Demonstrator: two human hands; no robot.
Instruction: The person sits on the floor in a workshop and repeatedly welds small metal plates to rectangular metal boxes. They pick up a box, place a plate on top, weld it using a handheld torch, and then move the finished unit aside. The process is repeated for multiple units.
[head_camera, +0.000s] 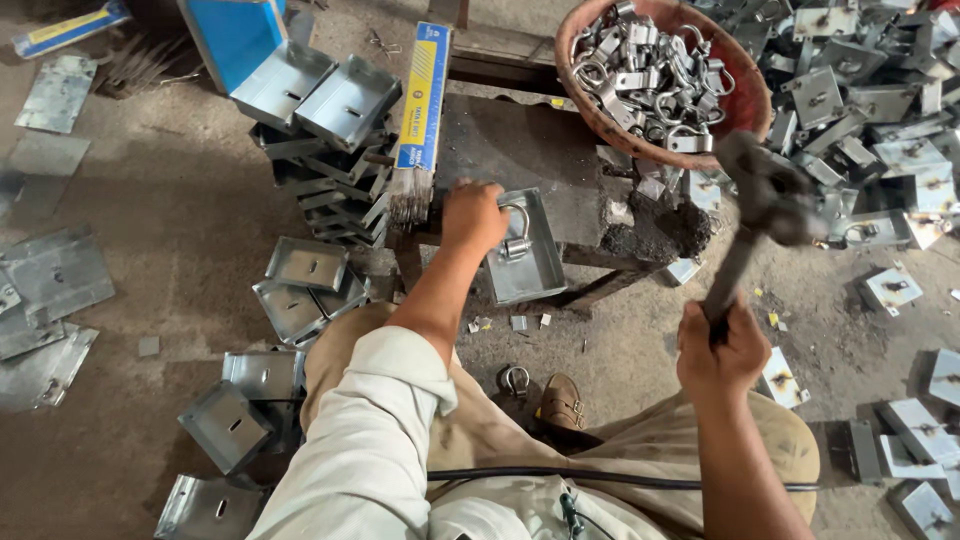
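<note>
Head view showed us seated low, knees spread, with a black cable (620, 482) running across our lap nearest the lens. Our right hand (722, 352) was closed tight round the handle of a hammer (768, 200), whose dark head was raised up and away from the fist, blurred, so we judged it to be mid-swing. Just ahead of our left hand (472, 216), which was curled with its fingers pressing down, lay a shallow grey metal tray (527, 262) on the dark steel bench (520, 145); a U-shaped clamp (517, 237) stood in that tray, right beside our left fingertips. We could not tell whether those fingers pinched the clamp or only steadied the tray's edge.

We judged the step in hand to be fixing the clamp into the tray with a blow. The next move called for the hammer head to land on the clamp squarely, clear of the left fingers so near it.

Beyond the left hand stood a stack of like trays (320, 150) and a pack of welding rods (422, 110); beyond the hammer sat a round basket (745, 95) full of clamps.
</note>
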